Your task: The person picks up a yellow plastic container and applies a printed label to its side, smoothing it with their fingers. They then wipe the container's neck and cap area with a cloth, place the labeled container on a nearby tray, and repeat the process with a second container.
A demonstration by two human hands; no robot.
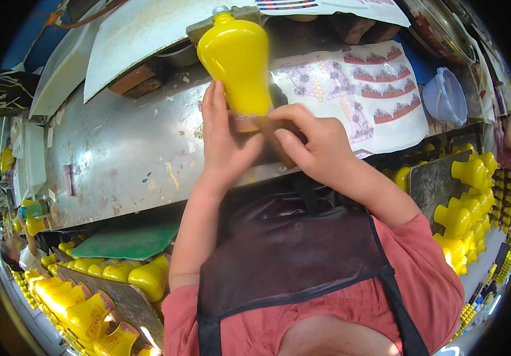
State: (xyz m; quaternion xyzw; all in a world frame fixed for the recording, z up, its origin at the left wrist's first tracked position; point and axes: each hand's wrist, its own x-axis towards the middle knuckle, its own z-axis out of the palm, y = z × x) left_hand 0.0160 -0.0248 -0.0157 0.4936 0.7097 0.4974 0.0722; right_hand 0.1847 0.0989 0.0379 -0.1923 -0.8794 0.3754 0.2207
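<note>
A glossy yellow vase (234,56) lies on the metal bench, its narrow neck pointing away from me and its foot toward me. A patterned band (244,124) runs round the foot. Along the vase's left side rest the straight fingers of my left hand (222,136), with the thumb spread out near the foot. My right hand (320,139) pinches a flat brown scraper-like piece (285,145) against the right of the band; motion blurs its edges. The neck end sits at a grey block (249,15).
Sheets of printed decals (407,127) cover the bench's right part, with a pale blue bucket (445,98) beyond. A white board (122,50) and a brick (133,80) stand at the back left. Boards with many yellow vases (148,279) flank me on both sides.
</note>
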